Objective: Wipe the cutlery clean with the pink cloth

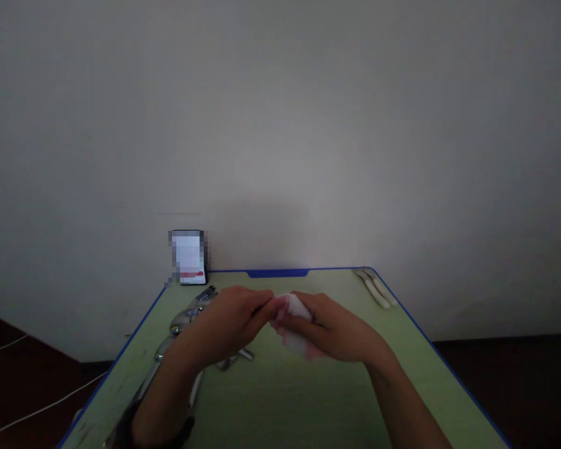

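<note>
A white and pink cloth [299, 340] is bunched between my two hands above the middle of the table. My left hand [240, 318] is closed, its fingertips pressed into the cloth's left side. Wrapped round the right side of the same cloth is my right hand [330, 324], thumb toward my left hand. Whether something sits inside the folds is hidden. Beneath and beside my left forearm lie several shiny metal utensils [181, 321], partly covered by the arm; their exact kinds are hard to make out in the dim light.
Two forks with pale handles [376, 288] lie side by side at the table's far right corner. A phone [190, 259] with a lit screen stands at the far left corner. The green table [299, 399] has a blue edge and meets a plain wall [280, 125].
</note>
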`<action>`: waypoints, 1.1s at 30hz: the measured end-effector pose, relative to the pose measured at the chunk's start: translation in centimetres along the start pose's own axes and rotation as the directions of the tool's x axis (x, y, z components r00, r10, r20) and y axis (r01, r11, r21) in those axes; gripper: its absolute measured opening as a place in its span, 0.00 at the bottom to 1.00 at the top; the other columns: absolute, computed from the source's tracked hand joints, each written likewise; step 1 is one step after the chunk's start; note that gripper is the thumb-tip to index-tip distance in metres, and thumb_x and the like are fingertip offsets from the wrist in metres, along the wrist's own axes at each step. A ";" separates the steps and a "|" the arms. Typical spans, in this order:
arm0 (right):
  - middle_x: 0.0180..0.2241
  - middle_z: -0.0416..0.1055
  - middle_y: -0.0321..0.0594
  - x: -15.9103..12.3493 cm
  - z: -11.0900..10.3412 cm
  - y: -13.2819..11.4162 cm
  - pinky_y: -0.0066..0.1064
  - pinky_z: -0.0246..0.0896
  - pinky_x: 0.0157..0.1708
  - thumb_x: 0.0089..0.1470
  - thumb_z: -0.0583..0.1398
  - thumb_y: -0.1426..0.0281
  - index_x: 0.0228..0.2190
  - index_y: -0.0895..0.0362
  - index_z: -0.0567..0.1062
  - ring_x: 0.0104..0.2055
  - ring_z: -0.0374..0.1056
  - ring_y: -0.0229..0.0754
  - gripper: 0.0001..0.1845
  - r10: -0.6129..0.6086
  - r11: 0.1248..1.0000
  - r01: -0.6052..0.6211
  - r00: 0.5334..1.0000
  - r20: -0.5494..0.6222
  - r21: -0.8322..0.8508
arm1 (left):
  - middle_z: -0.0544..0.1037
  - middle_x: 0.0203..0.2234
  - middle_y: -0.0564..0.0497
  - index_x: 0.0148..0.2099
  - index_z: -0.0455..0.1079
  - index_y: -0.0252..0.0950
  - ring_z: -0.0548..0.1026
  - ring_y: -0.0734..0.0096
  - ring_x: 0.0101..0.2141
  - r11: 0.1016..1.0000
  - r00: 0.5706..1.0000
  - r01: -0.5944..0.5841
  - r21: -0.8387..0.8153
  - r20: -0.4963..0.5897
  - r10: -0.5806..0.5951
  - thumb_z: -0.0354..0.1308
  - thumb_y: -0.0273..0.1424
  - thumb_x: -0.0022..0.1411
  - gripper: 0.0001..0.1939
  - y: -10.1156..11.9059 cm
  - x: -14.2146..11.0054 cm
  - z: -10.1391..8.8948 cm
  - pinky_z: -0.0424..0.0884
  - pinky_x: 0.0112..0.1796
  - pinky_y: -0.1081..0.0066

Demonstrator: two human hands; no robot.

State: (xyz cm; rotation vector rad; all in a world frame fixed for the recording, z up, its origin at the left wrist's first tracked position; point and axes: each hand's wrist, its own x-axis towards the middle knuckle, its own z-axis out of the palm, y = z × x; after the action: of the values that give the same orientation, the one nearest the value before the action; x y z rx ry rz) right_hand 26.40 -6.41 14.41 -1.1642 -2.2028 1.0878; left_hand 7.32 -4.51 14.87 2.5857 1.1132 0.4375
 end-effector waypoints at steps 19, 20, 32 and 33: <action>0.25 0.70 0.36 0.0 -0.1 -0.3 0.25 0.54 0.25 0.57 0.50 0.60 0.31 0.58 0.69 0.24 0.63 0.35 0.15 0.025 0.992 -0.022 0.999 0.021 -0.126 | 0.68 0.17 0.55 0.26 0.65 0.34 0.65 0.76 0.21 1.000 1.000 -0.011 0.004 0.018 0.011 0.38 0.39 0.68 0.24 0.7 0.2 0.4 0.55 0.25 0.75; 0.25 0.70 0.37 0.0 -0.2 -0.2 0.25 0.54 0.25 0.57 0.51 0.60 0.32 0.58 0.69 0.25 0.63 0.35 0.15 0.023 0.992 -0.020 0.999 0.024 -0.128 | 0.68 0.18 0.55 0.26 0.66 0.34 0.65 0.76 0.21 1.000 1.000 -0.019 0.004 0.021 0.019 0.38 0.39 0.68 0.24 0.7 0.2 0.4 0.55 0.25 0.75; 0.26 0.67 0.35 -2.3 -3.1 -0.5 0.23 0.53 0.23 0.56 0.52 0.59 0.34 0.58 0.70 0.25 0.60 0.34 0.15 0.066 0.996 -0.056 0.986 0.153 -0.068 | 0.62 0.15 0.58 0.26 0.65 0.34 0.62 0.79 0.19 0.991 0.993 0.048 -0.129 -0.101 -0.061 0.40 0.39 0.66 0.21 -1.4 -1.0 -1.0 0.55 0.23 0.78; 0.24 0.66 0.34 -2.2 -3.0 -0.7 0.23 0.53 0.23 0.56 0.52 0.60 0.33 0.58 0.70 0.24 0.60 0.33 0.15 0.067 0.996 -0.058 0.984 0.162 -0.061 | 0.63 0.15 0.58 0.26 0.64 0.34 0.62 0.79 0.19 0.991 0.992 0.056 -0.120 -0.107 -0.069 0.40 0.39 0.66 0.21 -1.3 -1.0 -1.0 0.55 0.23 0.78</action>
State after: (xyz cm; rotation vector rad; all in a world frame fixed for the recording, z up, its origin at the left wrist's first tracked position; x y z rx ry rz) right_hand 29.25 -7.11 16.74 -1.2144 -2.3498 1.1933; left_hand 5.45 -4.27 15.15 2.4438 1.1650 0.6199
